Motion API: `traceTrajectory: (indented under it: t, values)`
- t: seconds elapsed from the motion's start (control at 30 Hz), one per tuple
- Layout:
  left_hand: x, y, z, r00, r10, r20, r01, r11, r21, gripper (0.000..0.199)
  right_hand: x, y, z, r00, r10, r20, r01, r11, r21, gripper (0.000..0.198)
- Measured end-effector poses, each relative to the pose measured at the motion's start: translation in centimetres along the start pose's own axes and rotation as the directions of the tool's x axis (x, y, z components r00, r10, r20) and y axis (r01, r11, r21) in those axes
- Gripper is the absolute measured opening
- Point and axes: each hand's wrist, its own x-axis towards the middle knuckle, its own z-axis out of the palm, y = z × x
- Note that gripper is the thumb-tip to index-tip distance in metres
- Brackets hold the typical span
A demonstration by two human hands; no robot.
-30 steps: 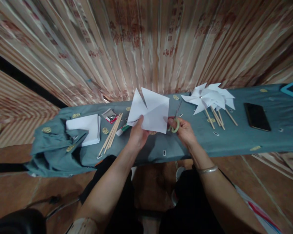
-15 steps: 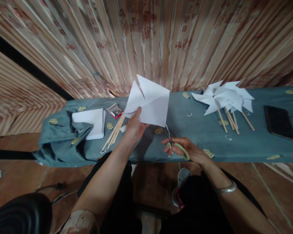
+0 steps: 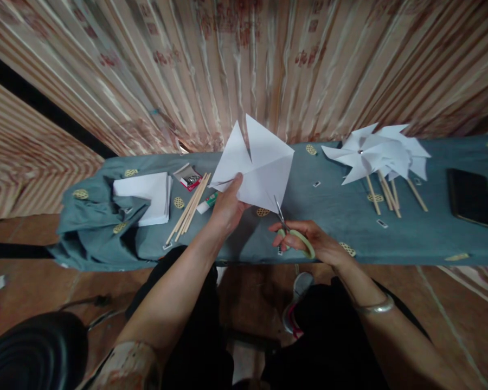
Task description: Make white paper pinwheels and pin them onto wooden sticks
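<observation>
A square sheet of white paper [image 3: 264, 168] is raised above the cloth, pinched at its lower left by my left hand [image 3: 230, 206]. One slit runs inward from its top corner, and another cut shows at the left corner near my thumb. My right hand [image 3: 305, 236] grips green-handled scissors [image 3: 299, 242]. Their blades lie at the paper's lower corner, one of them showing over the sheet. Close to my left hand lie wooden sticks [image 3: 189, 208], a small green-and-white tube [image 3: 207, 202] and an open red box of small metal pins [image 3: 189, 177].
A teal cloth [image 3: 321, 216] covers the long narrow table. Stacked white paper [image 3: 146, 195] lies at left, partly under a cloth fold. Several paper pinwheels [image 3: 382, 154] on sticks and a dark phone [image 3: 472, 196] lie at right. A black round stool [image 3: 36, 349] stands lower left; a curtain hangs behind.
The scissor blades have moved further into the paper's lower corner. The paper has shifted slightly right and up in view, and more of the tube shows beside my left hand.
</observation>
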Motion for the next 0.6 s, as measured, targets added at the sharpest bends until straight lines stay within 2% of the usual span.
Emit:
traceTrajectory:
  t: [0.3,0.6]
  values:
    - [-0.38,-0.08,0.15,1.000,-0.025,0.017,0.025,0.999,0.024,0.021,0.04,-0.01,0.00,1.000,0.002,-0.002,-0.002,1.000,-0.003,0.072]
    - [-0.42,0.06,0.11,1.000,-0.031,0.003,0.031,0.999,0.013,0.012,-0.03,-0.24,0.34,0.999,0.008,-0.044,-0.007,1.000,0.023,0.063]
